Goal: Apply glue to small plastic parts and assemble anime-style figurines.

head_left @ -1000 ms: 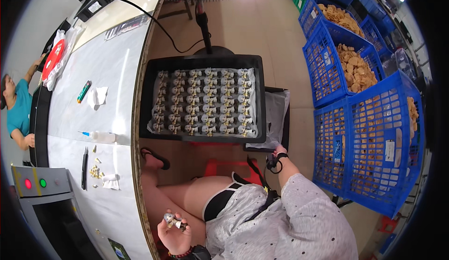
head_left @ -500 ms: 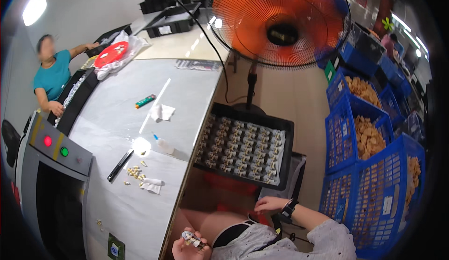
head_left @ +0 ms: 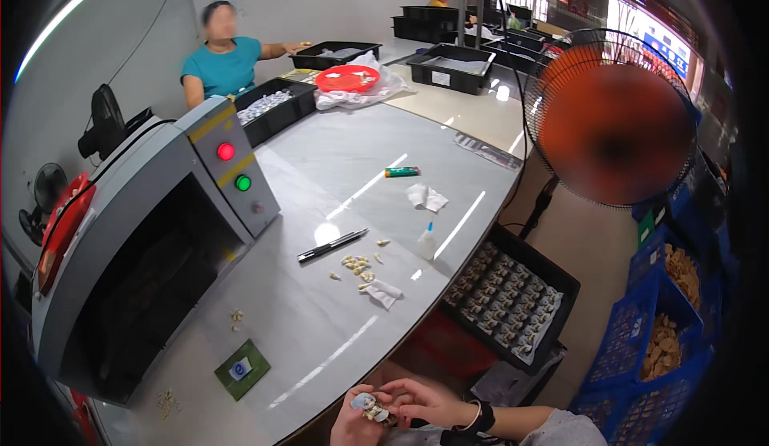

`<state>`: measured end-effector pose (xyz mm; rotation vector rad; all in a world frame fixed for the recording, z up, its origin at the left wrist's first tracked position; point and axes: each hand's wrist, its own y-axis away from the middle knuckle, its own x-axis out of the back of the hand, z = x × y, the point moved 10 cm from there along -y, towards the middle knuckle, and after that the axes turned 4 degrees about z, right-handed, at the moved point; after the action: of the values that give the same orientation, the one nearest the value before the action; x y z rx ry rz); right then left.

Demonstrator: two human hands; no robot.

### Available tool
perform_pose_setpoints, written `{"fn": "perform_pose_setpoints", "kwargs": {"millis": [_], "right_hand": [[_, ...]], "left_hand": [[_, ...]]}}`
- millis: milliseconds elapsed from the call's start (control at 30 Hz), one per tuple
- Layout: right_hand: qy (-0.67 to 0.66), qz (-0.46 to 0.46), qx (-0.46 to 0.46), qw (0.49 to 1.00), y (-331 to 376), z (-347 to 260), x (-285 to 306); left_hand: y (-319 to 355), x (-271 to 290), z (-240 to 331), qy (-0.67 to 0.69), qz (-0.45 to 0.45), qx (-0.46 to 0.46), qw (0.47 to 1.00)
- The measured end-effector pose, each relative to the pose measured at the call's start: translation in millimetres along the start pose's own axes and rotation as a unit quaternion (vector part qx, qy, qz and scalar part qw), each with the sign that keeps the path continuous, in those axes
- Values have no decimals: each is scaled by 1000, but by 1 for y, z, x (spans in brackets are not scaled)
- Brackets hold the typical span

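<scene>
Head view looks down over a long grey counter point(head_left: 336, 157), and at its near edge, low in the picture, both hands meet over the person's lap. Left hand point(head_left: 352, 423) is curled closed around a small silvery part point(head_left: 370, 408), which sits between its fingers just off the counter's rim; right hand point(head_left: 428, 402), with a dark watch point(head_left: 483, 416) on the wrist, lies half closed with its fingertips touching the same part, holding nothing else that I can see. What the part is stays too small to tell. Handling it well seems to call for a steady left grip while the right fingertips do the fine work, kept close to the body so that a dropped piece falls on the lap and not the floor. Loose small pieces point(head_left: 358, 266) lie on the counter near a black pen point(head_left: 332, 245), a small white bottle point(head_left: 427, 242) and a crumpled white wipe point(head_left: 383, 290), all within reach, so I judge supplies need no stretching. Black tray point(head_left: 513, 298) of similar pieces in rows sits lower to the right, beside blue crates point(head_left: 665, 326). Grey machine point(head_left: 152, 238) with red and green buttons stands on the left, and another person in a teal shirt point(head_left: 220, 61) works at the far end.
</scene>
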<state>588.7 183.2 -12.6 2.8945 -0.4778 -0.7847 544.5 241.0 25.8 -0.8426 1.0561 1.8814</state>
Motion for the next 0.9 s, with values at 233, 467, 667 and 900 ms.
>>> {"fn": "perform_pose_setpoints", "kwargs": {"millis": [233, 467, 667, 900], "right_hand": [[-40, -32, -5, 999, -16, 6, -27], [-116, 9, 50, 992, -37, -10, -42], [-33, -25, 103, 994, -29, -32, -49], [-67, -22, 87, 994, -33, -36, -51]], "left_hand": [[19, 11, 23, -14, 30, -104, 994], [19, 7, 34, -114, 37, -130, 984], [15, 1, 37, -131, 21, -125, 983], [17, -10, 45, -101, -9, -150, 983]]}}
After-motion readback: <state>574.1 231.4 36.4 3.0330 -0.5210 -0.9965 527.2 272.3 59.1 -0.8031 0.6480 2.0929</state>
